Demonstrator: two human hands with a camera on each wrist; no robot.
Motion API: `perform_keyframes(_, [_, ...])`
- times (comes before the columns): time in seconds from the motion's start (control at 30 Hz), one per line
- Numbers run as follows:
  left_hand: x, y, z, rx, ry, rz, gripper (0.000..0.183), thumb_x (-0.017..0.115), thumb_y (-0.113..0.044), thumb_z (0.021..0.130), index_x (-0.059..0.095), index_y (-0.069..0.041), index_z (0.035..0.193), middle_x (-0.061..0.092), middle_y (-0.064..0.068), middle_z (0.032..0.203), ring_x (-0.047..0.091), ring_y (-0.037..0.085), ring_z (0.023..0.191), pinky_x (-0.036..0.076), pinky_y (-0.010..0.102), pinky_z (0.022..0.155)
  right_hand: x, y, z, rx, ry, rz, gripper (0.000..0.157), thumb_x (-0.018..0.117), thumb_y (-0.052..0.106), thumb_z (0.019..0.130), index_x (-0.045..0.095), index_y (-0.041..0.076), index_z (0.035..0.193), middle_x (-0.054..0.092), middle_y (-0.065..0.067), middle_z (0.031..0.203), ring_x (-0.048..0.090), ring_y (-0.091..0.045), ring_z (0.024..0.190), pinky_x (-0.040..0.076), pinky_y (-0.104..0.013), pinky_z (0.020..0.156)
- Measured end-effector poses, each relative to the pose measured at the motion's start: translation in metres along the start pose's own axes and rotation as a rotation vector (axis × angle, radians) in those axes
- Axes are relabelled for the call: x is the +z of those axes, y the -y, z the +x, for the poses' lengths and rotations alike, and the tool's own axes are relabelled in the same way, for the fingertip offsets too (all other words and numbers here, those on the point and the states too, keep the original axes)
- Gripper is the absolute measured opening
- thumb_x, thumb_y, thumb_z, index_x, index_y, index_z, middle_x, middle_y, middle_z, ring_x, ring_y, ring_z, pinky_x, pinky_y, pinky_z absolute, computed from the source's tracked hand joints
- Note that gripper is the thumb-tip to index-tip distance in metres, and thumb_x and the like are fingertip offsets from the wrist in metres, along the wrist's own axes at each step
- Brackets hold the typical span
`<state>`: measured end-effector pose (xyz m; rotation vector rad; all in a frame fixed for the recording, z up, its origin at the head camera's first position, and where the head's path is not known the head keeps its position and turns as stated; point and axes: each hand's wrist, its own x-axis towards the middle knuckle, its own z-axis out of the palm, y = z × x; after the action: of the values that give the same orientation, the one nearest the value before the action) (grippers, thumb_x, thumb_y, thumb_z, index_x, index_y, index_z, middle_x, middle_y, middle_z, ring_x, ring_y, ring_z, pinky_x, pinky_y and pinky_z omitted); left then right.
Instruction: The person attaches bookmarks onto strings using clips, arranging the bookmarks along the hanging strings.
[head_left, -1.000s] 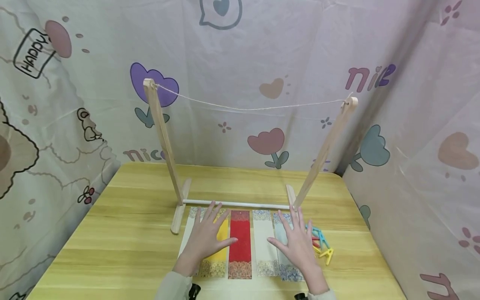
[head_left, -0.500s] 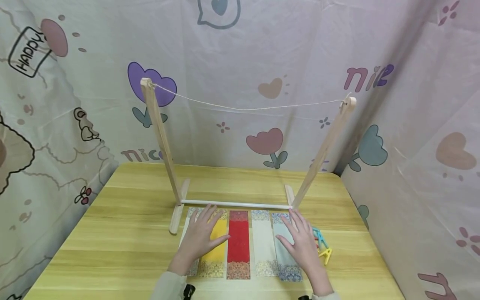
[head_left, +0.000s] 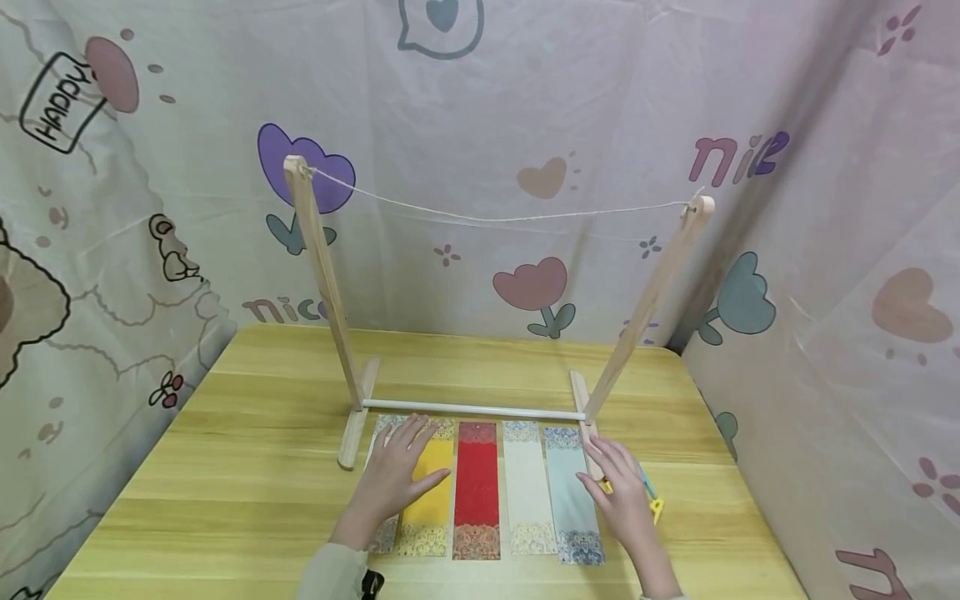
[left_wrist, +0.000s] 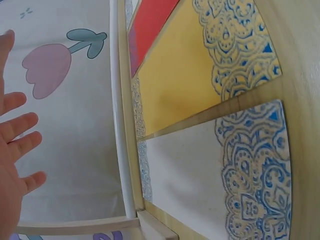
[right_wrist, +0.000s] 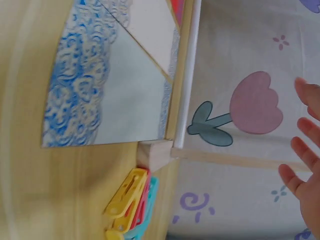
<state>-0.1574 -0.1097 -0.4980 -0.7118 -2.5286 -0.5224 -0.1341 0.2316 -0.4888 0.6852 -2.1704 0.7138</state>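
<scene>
My left hand [head_left: 392, 475] hovers over the white card [left_wrist: 185, 170] and the yellow card [head_left: 435, 483], fingers spread and holding nothing. The right hand [head_left: 621, 487], also without anything in it, is above the clothespins [right_wrist: 132, 202], just right of the pale blue card [head_left: 573, 483]. These pegs are yellow, red and turquoise, and the hand covers most of them in the head view. A red card [head_left: 477, 487] and a cream card [head_left: 527, 483] lie between the hands. All the cards have lacy patterned ends and lie flat in a row.
Behind the cards stands a wooden frame with a left post [head_left: 322, 283], a right post [head_left: 648, 308] and a white bottom rod [head_left: 472, 409]. A slack string [head_left: 480, 219] runs between the post tops. The wooden table [head_left: 210, 467] meets printed curtains [head_left: 420, 108] at the back and sides.
My right hand has moved right, off the pale blue card to over the clothespins. The left hand has shifted slightly left, its fingers a little closer together. Cards and frame stay put.
</scene>
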Motion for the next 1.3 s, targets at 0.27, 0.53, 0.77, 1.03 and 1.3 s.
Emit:
perform_keyframes(0.27, [0.002,0.004,-0.004,-0.052,0.032,-0.043,0.065,0.064,-0.045,0.077,0.05,-0.005,0.126,0.048,0.015,0.126,0.04,0.032,0.118,0.03,0.058,0.091,-0.001,-0.009,-0.008,0.006,-0.045,0.043,0.04,0.063,0.028,0.08,0.062,-0.008,0.098,0.061,-0.02,0.102,0.05,-0.025,0.103,0.03,-0.02,0.097])
perform_keyframes(0.53, [0.003,0.008,-0.009,-0.073,0.042,-0.029,0.065,0.063,-0.045,0.077,0.05,-0.004,0.126,0.049,0.015,0.125,0.041,0.033,0.117,0.031,0.058,0.09,-0.003,-0.017,-0.02,0.053,-0.025,0.037,0.038,0.072,0.013,0.067,0.062,-0.008,0.096,0.061,-0.02,0.101,0.052,-0.031,0.095,0.029,-0.022,0.098])
perform_keyframes(0.77, [0.007,0.011,-0.012,-0.082,0.039,-0.044,0.064,0.062,-0.044,0.078,0.05,-0.004,0.126,0.048,0.017,0.126,0.041,0.034,0.117,0.03,0.057,0.09,-0.004,-0.024,-0.027,0.069,-0.039,0.06,0.037,0.072,0.019,0.07,0.064,-0.003,0.099,0.061,-0.021,0.098,0.051,-0.021,0.101,0.031,-0.021,0.096])
perform_keyframes(1.03, [0.01,0.014,-0.014,-0.087,0.031,-0.072,0.061,0.062,-0.042,0.079,0.05,-0.004,0.126,0.048,0.017,0.126,0.041,0.034,0.116,0.031,0.057,0.09,-0.003,-0.032,-0.038,0.14,-0.052,0.114,0.047,0.076,-0.002,0.057,0.064,-0.003,0.102,0.062,-0.015,0.102,0.05,-0.016,0.097,0.036,-0.012,0.087])
perform_keyframes(1.3, [0.015,0.019,-0.017,-0.09,0.035,-0.098,0.059,0.062,-0.04,0.08,0.051,-0.003,0.125,0.048,0.017,0.125,0.041,0.034,0.116,0.031,0.056,0.09,-0.005,-0.036,-0.046,0.18,-0.021,0.059,0.048,0.078,-0.013,0.045,0.065,-0.009,0.091,0.064,-0.018,0.09,0.054,-0.02,0.085,0.035,-0.007,0.083])
